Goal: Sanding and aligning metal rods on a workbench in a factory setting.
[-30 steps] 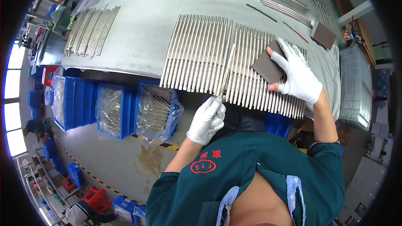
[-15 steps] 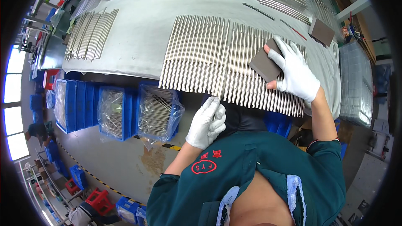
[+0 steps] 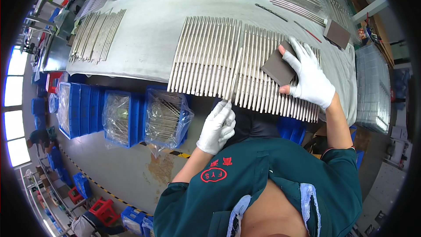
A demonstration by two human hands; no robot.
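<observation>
Hardly anything has shifted since the earlier frames: the right hand (image 3: 312,78) has eased the dark sanding block (image 3: 278,67) a touch along the rods, and the left hand (image 3: 216,126) stays at the near edge of the counter (image 3: 144,39).

Starting far left, a loose batch of metal rods (image 3: 94,35) lies fanned out, well apart from the working row, probably set aside as a separate lot. Below the counter's near edge stand blue plastic bins (image 3: 87,109); two hold clear plastic bags (image 3: 169,118) of what look like thin metal rods, open-topped and close by for easy reach.

Now the centre: a long row of metal rods (image 3: 206,57) lies side by side, likely so the block can pass over many at once. One rod (image 3: 233,77) sits slightly askew, and the gloved left hand's grip is pinched on its near end, seemingly to steady or turn it.

On the right, the gloved right hand presses the block flat on the rods, fingers spread over its top, thumb on its near edge. Far right, a second dark block (image 3: 337,33) rests spare on the counter, with a couple of thin rods just left of it.
</observation>
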